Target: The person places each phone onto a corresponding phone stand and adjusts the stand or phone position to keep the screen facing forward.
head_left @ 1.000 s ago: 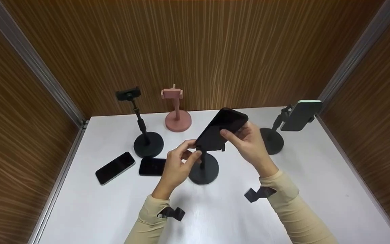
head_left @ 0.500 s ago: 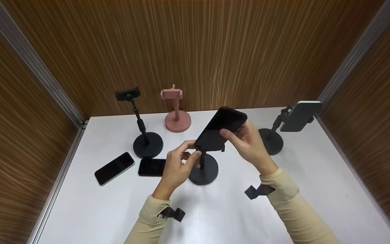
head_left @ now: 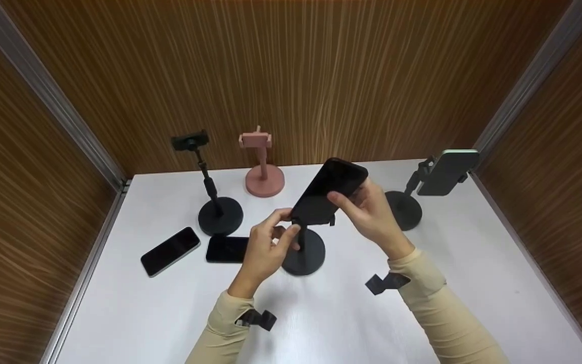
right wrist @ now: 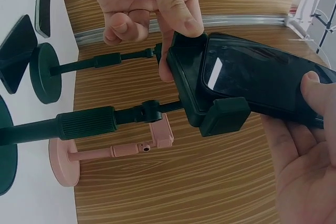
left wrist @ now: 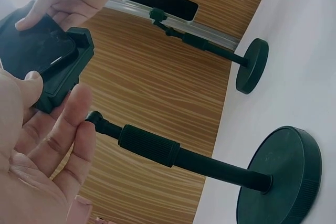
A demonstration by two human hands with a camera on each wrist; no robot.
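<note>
The right wrist view bares the clamp [right wrist: 188,85], largely hidden in the head view: the left grip [head_left: 264,246] pinches its side, the right grip [head_left: 373,217] pinches the phone [right wrist: 252,72] whose end lies within it.

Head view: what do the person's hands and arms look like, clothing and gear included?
The left hand and right hand are ungloved. The left sleeve and right sleeve are long, pale beige and creased. A small, dark, angular device juts from each cuff.
</note>
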